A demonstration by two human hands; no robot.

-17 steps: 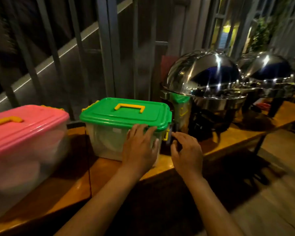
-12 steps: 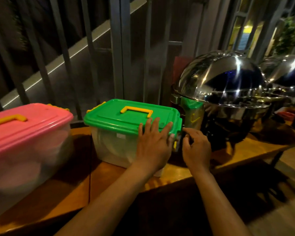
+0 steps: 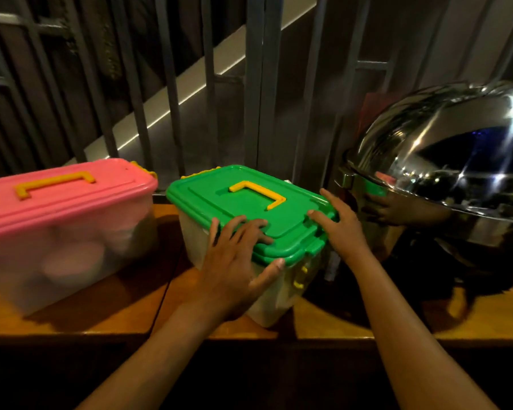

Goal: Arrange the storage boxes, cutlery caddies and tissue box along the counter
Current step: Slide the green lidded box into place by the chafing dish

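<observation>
Green-lidded box (image 3: pixel 243 214) on wooden counter (image 3: pixel 80 315), gripped by left hand (image 3: pixel 234 261) at near corner, right hand (image 3: pixel 342 229) at right edge. Pink-lidded box (image 3: pixel 62 202) just left; steel dome (image 3: pixel 444 161) right. Box contents blurred, possibly bowls.

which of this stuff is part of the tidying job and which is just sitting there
Part of the job:
green-lidded box, held by left hand and right hand
pink-lidded box

Just there:
steel dome dish
railing
counter
</observation>
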